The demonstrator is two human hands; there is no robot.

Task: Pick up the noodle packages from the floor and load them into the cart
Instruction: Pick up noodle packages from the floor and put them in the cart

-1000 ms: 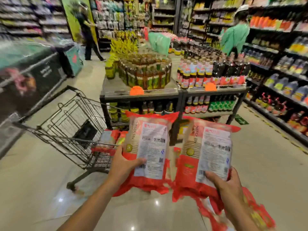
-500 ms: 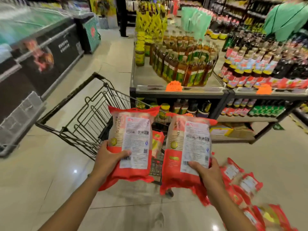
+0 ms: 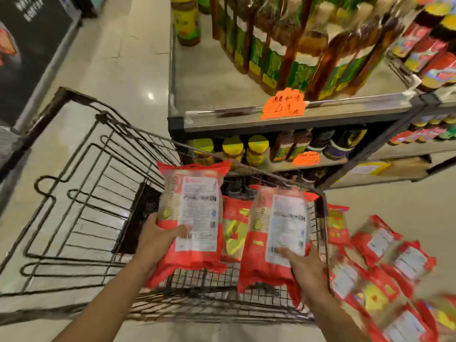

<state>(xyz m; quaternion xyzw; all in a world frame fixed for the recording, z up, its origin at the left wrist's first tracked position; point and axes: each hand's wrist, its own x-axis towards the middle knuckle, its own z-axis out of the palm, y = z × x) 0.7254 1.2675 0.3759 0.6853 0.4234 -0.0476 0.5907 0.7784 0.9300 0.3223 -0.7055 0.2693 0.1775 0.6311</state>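
Lowered over the cart (image 3: 81,183), both hands (image 3: 158,239) grip noodle packages (image 3: 195,213).

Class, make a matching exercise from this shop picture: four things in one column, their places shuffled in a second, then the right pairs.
Things:
1. noodle package in the left hand
2. loose noodle packages
3. orange price tag
4. yellow-lidded jars

Places:
A. lower shelf
B. floor, right of the cart
C. front edge of the top shelf
D. held over the cart

Pairs: 1-D, 2-B, 3-C, 4-A
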